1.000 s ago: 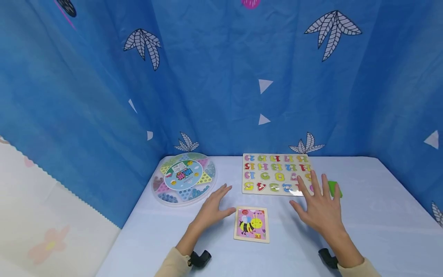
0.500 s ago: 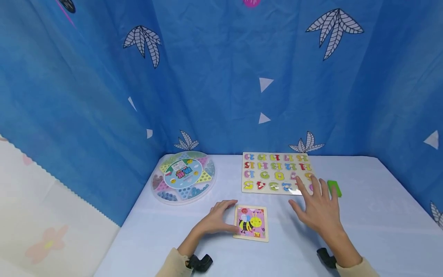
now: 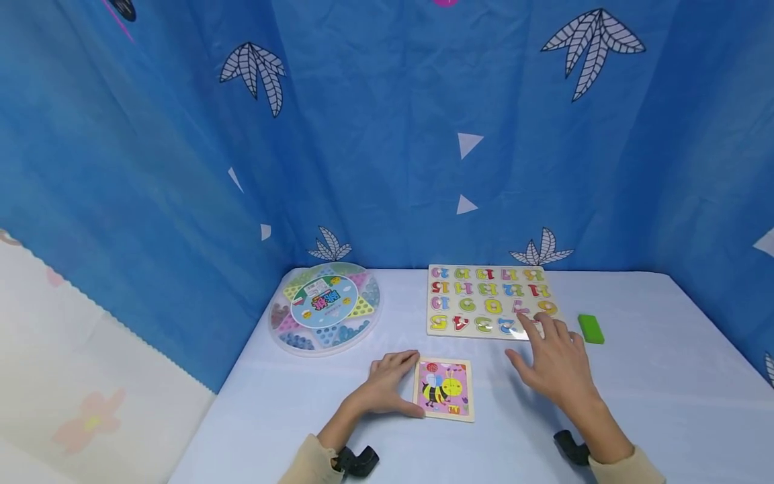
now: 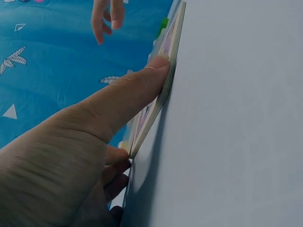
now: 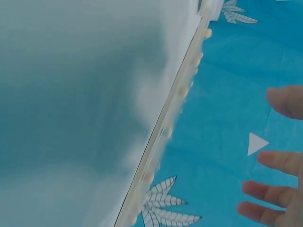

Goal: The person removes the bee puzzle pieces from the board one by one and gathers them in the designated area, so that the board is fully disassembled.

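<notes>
A small square jigsaw puzzle [image 3: 443,390] with a bee picture and a pale wooden frame lies on the white table in the head view. My left hand [image 3: 387,386] spans its left side. The thumb [image 4: 158,64] is on the near edge and the fingers are at the far left corner, pinching the frame between them. My right hand [image 3: 556,366] is held over the table to the right of the puzzle, fingers spread and loosely bent, with nothing in it. Its fingertips overlap the lower right corner of the number board [image 3: 492,329] in the head view.
A round game box [image 3: 324,302] with coloured beads stands at the back left. A green block [image 3: 590,329] lies right of the number board. A blue patterned curtain [image 3: 387,134] rises behind and along the left of the table [image 3: 653,349].
My left hand has come down and right onto the puzzle's left side, its thumb moving to the near edge. My right hand's fingers have bent a little and lowered slightly.
</notes>
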`<state>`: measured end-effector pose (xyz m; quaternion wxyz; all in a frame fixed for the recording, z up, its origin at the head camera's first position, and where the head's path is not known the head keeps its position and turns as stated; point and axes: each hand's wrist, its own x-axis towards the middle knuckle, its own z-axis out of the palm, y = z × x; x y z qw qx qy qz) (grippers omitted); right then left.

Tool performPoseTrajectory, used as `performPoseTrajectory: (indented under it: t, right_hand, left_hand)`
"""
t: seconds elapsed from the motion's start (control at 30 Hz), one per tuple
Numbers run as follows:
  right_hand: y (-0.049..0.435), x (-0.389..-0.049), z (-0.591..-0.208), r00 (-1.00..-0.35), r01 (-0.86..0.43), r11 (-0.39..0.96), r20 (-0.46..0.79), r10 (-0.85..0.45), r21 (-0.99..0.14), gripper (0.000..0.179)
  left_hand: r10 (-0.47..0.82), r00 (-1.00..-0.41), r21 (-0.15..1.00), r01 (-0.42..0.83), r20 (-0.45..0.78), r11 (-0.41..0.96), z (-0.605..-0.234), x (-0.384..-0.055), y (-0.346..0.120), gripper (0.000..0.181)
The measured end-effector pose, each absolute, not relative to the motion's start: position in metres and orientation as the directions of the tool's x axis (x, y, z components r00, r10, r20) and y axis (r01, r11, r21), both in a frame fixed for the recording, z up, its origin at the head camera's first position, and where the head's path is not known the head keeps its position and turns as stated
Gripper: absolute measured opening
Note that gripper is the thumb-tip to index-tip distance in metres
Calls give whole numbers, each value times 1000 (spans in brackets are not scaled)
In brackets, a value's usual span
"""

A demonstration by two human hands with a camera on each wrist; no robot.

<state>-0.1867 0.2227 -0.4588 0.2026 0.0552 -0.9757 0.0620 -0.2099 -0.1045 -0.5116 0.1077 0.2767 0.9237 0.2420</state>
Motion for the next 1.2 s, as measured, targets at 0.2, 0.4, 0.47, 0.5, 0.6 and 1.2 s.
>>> performPoseTrajectory:
  t: [0.2,0.4,0.47,0.5,0.6,1.2]
  right_hand:
    - [206,-193,-454,-968,-172,934,228,-101,-314,72]
    - [174,-202,-454,-981,-197,864,92,-174,-463,67]
    - [162,-207,-457,-976,-214,845,65,-209,-490,64]
    - [156,-209,-459,-973,-219,835,53,-223,-505,61]
    - [139,-215,-466,-966,-229,812,19,-260,-537,55]
    - [108,-227,-484,-921,-254,752,-85,-380,-609,39]
  left_hand:
    - [575,-815,491,474,-70,731,-513,-209,-105,105]
    - [584,-808,473,485,-79,736,-515,-210,-108,103]
    - [585,-807,469,488,-79,736,-514,-210,-109,103]
    - [585,-807,468,488,-78,737,-514,-210,-109,103]
    - [585,-807,459,492,-77,739,-513,-210,-108,103]
    - [589,-803,447,495,-93,745,-515,-209,-104,103]
